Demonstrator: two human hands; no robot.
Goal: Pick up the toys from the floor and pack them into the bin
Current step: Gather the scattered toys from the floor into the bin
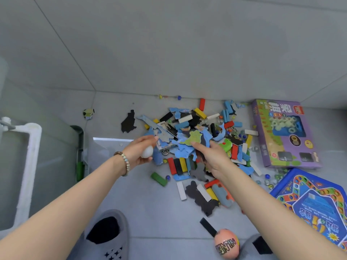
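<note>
Left hand [139,150] curled around a small white plastic egg [147,152], just left of the heap of coloured wooden blocks and blue foam puzzle pieces [195,143] on the grey floor. Right hand [212,156] open, empty, fingers spread low over the heap. Clear plastic bin [35,139] farther left of the heap.

One purple game box [283,132], one blue game board [311,201], one pink egg [226,243], one white egg [147,152], and two hands show.

The purple game box [283,134] carries upside-down Chinese characters and "XIANG QI"; print on the blue board [311,205] and pink egg [226,243] is unreadable.
</note>
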